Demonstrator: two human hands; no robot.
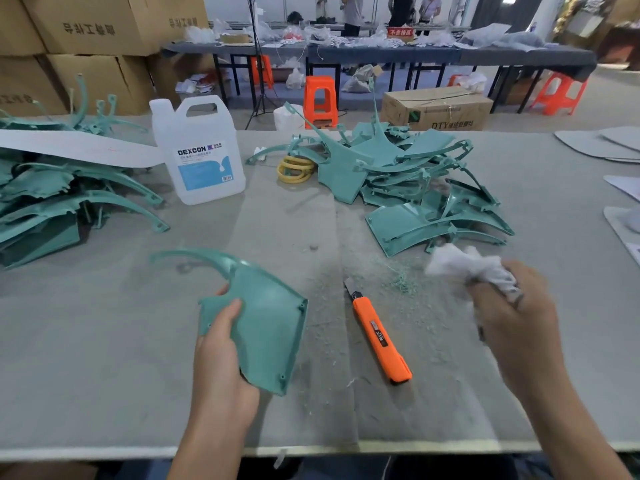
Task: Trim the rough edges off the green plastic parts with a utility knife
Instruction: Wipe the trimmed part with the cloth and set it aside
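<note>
Head view: a smooth green plastic part, a flat panel with a curved arm, is gripped by the left hand over the grey felt table. An orange utility knife lies just beside it, blade extended. The right hand clutches a crumpled white cloth.

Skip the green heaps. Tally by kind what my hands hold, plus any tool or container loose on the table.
Held green plastic part, in left hand: 1
Held white cloth, in right hand: 1
Loose orange utility knife: 1
Standing white jug: 1
Total: 4
</note>
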